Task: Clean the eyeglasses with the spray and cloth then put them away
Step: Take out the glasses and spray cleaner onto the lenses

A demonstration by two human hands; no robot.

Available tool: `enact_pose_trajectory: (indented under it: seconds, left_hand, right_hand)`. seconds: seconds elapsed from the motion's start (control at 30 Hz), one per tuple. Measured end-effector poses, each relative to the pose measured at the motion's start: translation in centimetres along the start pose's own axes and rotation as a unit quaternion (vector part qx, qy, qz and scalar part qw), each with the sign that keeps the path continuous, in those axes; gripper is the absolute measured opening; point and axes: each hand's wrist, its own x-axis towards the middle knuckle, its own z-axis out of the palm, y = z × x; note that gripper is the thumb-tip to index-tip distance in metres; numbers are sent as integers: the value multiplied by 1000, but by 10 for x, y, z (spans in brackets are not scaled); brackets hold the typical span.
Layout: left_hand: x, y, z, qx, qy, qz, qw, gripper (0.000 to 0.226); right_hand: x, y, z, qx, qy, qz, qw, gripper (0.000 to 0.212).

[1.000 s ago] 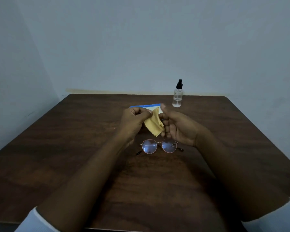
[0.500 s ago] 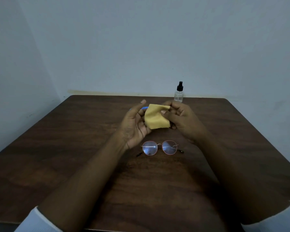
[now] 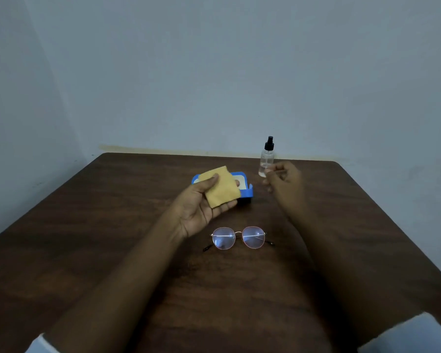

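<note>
The round thin-framed eyeglasses (image 3: pixel 238 238) lie on the brown table (image 3: pixel 112 238), lenses facing me. My left hand (image 3: pixel 205 203) holds the unfolded yellow cloth (image 3: pixel 222 187) in its palm, thumb pressed on the cloth's top. Behind the cloth sits an open blue eyeglass case (image 3: pixel 242 186), partly hidden. My right hand (image 3: pixel 283 178) hovers, blurred, with loosely curled fingers just in front of the small clear spray bottle (image 3: pixel 266 157) with a black nozzle; it holds nothing.
The table's far edge meets a plain wall right behind the bottle. Bare wood surrounds the eyeglasses on the left, right and front. White sleeves show at the bottom corners.
My right hand let go of the cloth and moved right and back toward the spray bottle. The left hand now holds the cloth alone, lower, uncovering the blue case.
</note>
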Motion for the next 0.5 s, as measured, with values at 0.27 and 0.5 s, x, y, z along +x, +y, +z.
enact_pose_trajectory:
  seconds: [0.27, 0.5]
  left_hand:
    - [11, 7, -21, -8, 66, 19, 998, 37]
    - [10, 10, -29, 9, 75, 41, 996, 33]
  right_hand:
    - [96, 29, 1, -130, -13, 42, 991, 72]
    - [118, 33, 29, -88, -66, 75, 991, 33]
